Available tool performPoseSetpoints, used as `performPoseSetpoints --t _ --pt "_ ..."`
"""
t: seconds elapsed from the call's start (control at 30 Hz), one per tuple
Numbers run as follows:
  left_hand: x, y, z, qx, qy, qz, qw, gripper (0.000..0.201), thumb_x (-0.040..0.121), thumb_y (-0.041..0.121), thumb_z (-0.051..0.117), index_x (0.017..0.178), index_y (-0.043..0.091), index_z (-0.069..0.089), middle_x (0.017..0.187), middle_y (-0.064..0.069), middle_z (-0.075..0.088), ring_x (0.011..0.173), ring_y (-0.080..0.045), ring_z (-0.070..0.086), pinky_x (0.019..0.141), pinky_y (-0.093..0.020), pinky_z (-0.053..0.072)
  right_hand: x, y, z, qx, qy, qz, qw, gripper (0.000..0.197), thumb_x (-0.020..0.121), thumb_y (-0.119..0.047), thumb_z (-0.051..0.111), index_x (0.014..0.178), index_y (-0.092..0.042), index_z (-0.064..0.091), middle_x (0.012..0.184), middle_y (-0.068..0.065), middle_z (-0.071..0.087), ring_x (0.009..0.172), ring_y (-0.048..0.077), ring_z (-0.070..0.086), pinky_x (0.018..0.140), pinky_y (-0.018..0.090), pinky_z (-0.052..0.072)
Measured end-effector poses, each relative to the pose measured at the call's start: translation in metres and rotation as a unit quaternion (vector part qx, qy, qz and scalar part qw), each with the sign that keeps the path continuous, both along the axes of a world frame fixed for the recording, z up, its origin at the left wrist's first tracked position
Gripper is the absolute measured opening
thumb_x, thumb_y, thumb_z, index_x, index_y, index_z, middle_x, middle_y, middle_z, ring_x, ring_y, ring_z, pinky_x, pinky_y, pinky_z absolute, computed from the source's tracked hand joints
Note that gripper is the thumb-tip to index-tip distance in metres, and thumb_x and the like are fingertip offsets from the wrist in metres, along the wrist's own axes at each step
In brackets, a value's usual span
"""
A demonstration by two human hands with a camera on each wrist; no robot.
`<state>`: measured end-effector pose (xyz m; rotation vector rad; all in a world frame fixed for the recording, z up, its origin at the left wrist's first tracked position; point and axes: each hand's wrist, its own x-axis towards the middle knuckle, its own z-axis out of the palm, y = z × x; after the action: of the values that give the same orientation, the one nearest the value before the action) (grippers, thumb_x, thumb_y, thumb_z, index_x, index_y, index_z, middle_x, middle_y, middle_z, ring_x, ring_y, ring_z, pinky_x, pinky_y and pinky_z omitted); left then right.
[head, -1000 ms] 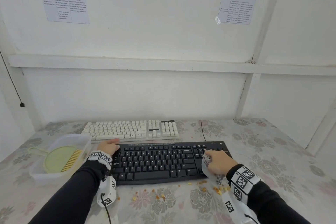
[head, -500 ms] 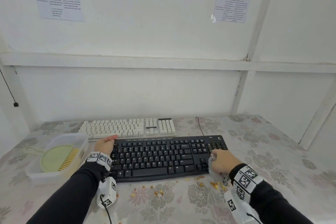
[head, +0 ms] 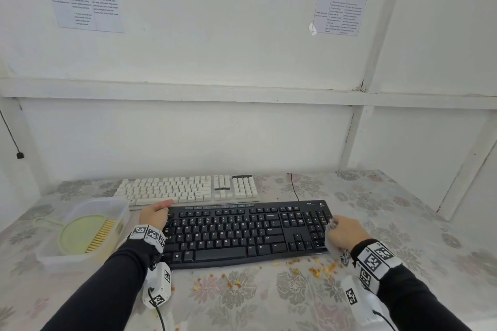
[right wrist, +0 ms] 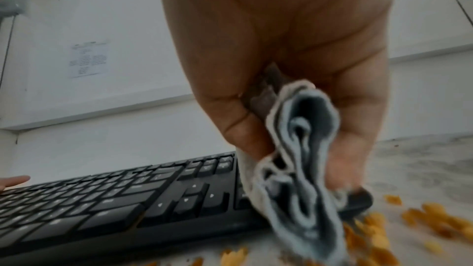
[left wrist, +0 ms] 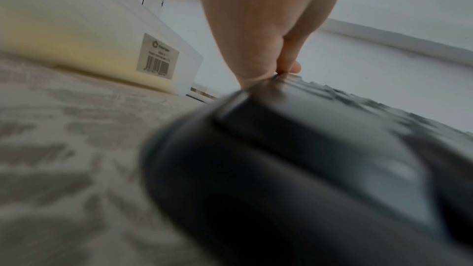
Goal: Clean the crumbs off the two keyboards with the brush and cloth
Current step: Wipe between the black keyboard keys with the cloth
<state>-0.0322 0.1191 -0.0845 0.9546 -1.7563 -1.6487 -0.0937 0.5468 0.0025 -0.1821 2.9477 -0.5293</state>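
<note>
A black keyboard (head: 242,234) lies in front of me, with a white keyboard (head: 188,188) behind it. My left hand (head: 156,213) rests on the black keyboard's far left corner with its fingers fairly straight; the left wrist view shows the hand (left wrist: 256,27) pressing on that edge (left wrist: 307,149). My right hand (head: 347,231) grips a bunched grey cloth (head: 333,248) at the keypad end. In the right wrist view the cloth (right wrist: 302,169) hangs over the keyboard's (right wrist: 102,199) right edge. Orange crumbs (head: 320,271) lie on the table just before that corner. A green brush (head: 86,234) lies in a tub.
The clear plastic tub (head: 118,204) stands left of the keyboards, close to my left forearm. A black cable (head: 294,188) runs from the black keyboard toward the wall. More crumbs (head: 231,283) are scattered on the floral tablecloth (head: 403,223) in front.
My right hand has slid to the right with the cloth, from the arrow keys to the keyboard's right end. The left hand has stayed on its corner.
</note>
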Motion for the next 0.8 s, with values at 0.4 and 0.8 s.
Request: performPoseSetpoints --t 0.4,0.8 --pt "0.0 -0.007 -0.004 0.044 -0.037 -0.033 0.998 0.037 0.087 -0.013 0.04 0.107 0.001 0.067 0.127 -0.021 0.057 0.12 -0.035 0.051 0.108 -0.043 0.038 -0.014 0.011 -0.004 0.011 0.001 -0.032 0.999 0.024 0.094 -0.014 0.038 0.071 -0.018 0.035 0.077 -0.002 0.045 0.079 0.018 0.046 0.064 0.022 0.033" --pt "0.012 -0.005 0.007 -0.011 -0.157 -0.106 0.982 0.039 0.088 -0.01 0.048 0.123 0.002 0.059 0.135 -0.012 0.053 0.128 -0.029 0.045 0.113 -0.035 0.03 -0.016 0.011 -0.004 0.014 -0.029 -0.059 0.998 0.023 0.096 -0.021 0.037 0.102 -0.007 0.054 0.109 0.012 0.059 0.094 0.024 0.054 0.081 0.025 0.043"
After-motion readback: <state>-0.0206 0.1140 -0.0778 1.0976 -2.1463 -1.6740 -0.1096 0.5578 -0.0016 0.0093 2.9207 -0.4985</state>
